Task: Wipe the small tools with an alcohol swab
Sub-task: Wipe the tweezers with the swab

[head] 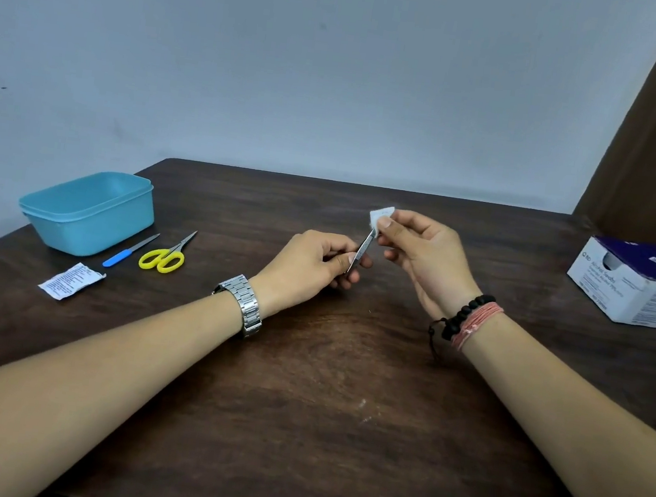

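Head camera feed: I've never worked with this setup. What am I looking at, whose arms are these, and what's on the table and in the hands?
There is no machine here: one wide camera worn on a person's head looks forward and down at their two bare arms over a dark wooden table. The left hand, with a steel watch on its wrist, grips metal tweezers. The right hand, wearing bracelets, pinches a white alcohol swab in its fingers at the tweezers' tip. At the left lie a blue tub, a blue-handled file, yellow scissors and a torn swab wrapper. At the right stands the swab box.
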`<state>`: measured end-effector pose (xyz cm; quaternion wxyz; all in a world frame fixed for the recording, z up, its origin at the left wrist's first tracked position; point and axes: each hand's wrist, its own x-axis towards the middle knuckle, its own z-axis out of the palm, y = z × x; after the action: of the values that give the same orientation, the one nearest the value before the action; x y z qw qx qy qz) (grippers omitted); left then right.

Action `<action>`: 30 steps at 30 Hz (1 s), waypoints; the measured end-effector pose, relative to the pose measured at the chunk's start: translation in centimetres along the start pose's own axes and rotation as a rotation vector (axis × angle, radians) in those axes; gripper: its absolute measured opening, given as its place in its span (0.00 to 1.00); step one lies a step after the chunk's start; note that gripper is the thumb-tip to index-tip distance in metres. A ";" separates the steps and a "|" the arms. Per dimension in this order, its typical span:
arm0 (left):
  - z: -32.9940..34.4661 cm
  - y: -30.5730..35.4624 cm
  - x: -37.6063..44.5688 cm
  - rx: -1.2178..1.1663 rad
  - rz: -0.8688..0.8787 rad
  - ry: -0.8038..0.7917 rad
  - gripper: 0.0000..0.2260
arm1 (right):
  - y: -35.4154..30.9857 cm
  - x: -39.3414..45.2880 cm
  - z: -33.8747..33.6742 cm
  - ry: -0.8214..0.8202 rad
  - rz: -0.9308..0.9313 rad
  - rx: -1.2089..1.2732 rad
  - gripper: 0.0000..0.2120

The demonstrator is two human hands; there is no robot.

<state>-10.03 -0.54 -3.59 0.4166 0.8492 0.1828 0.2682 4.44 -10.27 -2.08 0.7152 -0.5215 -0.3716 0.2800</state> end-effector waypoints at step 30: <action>-0.3 -0.7 0.3 -0.064 -0.018 0.179 0.05 | 0.5 0.0 -0.2 0.130 0.085 -0.020 0.05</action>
<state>-10.05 0.22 -3.92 0.4281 0.8064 0.2181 0.3448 4.58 -10.18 -2.60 0.7200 -0.5611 -0.3047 0.2719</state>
